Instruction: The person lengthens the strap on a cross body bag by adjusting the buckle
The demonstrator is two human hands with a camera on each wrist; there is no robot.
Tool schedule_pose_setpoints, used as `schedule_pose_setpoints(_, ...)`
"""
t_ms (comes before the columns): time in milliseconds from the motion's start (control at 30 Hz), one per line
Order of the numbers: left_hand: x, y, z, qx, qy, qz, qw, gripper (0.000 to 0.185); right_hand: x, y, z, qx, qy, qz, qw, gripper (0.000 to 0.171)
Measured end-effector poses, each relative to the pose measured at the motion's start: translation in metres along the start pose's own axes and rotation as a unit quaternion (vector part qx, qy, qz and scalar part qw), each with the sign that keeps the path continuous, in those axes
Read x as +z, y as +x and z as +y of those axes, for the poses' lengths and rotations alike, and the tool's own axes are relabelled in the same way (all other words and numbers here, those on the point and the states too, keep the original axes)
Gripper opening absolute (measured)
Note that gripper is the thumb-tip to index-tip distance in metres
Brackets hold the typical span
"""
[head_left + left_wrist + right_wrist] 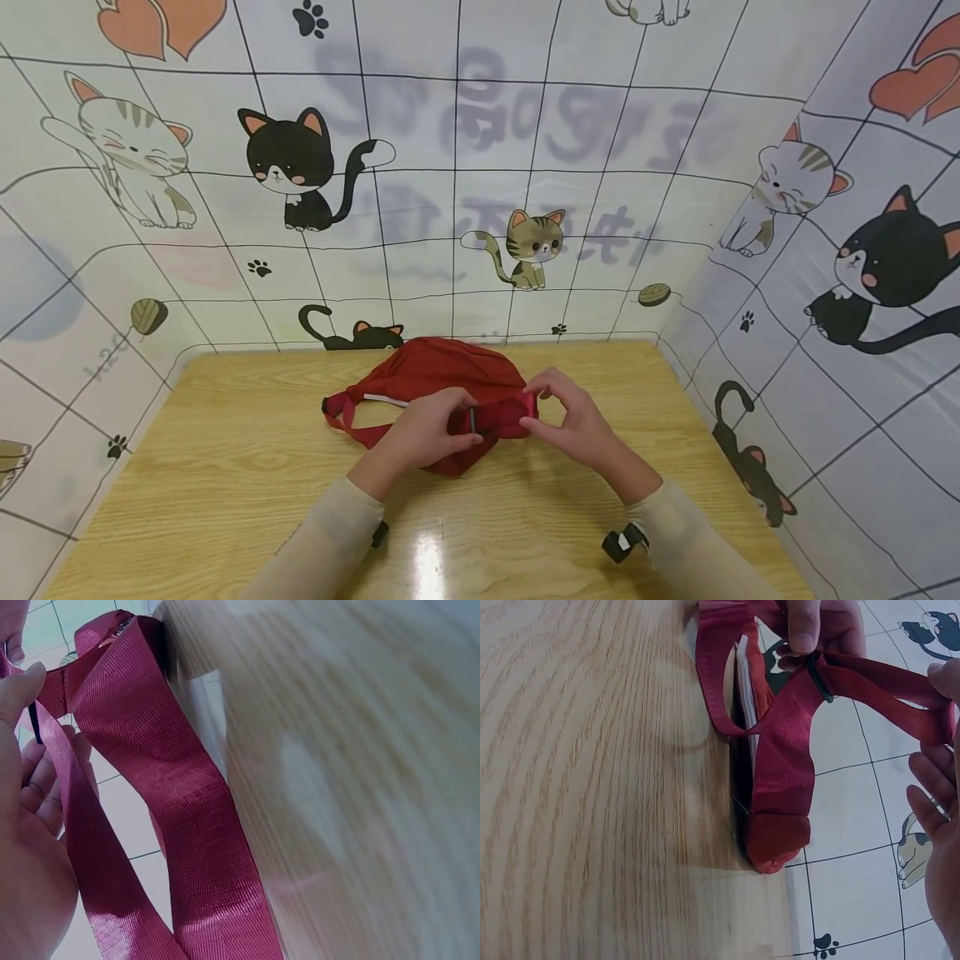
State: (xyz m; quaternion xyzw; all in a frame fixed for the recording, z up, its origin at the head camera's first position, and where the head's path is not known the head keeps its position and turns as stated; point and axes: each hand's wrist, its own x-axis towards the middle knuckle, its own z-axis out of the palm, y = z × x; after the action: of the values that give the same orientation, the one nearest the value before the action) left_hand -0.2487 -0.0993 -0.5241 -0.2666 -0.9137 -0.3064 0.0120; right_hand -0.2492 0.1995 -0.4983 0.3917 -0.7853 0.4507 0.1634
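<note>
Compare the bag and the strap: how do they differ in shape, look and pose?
Shape: the bag is broad and bulky; the strap is a long, flat band.
Look: the bag is plain red; the strap is a pinker red with a ribbed weave.
Pose: the bag rests on the table; the left hand and right hand hold part of the strap up.
Shared: both are reddish fabric.
</note>
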Motion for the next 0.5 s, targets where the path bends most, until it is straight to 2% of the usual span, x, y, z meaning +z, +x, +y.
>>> schedule_pose_setpoints(200, 0.001, 0.0, -0.001, -0.004, 0.0, 0.003, 1.0, 0.042, -0.001, -0.002, 0.001, 0.009, 0.005, -0.002, 1.0, 0.047)
schedule_pose_setpoints(333, 0.0, 0.0, -0.001, -0.004, -0.003, 0.005, 1.0, 0.042, 0.001, -0.006, 0.005, 0.031, 0.004, -0.025, 0.999, 0.056)
schedule_pose_setpoints(433, -0.001, -0.001, -0.002, -0.003, -0.007, 0.005, 1.0, 0.042, 0.003, -0.011, 0.01, 0.046, -0.019, -0.048, 0.998, 0.06)
schedule_pose_setpoints(500, -0.001, -0.002, -0.004, -0.006, -0.014, 0.006, 0.9999, 0.042, 0.005, -0.014, 0.015, 0.045, -0.052, -0.06, 0.996, 0.057)
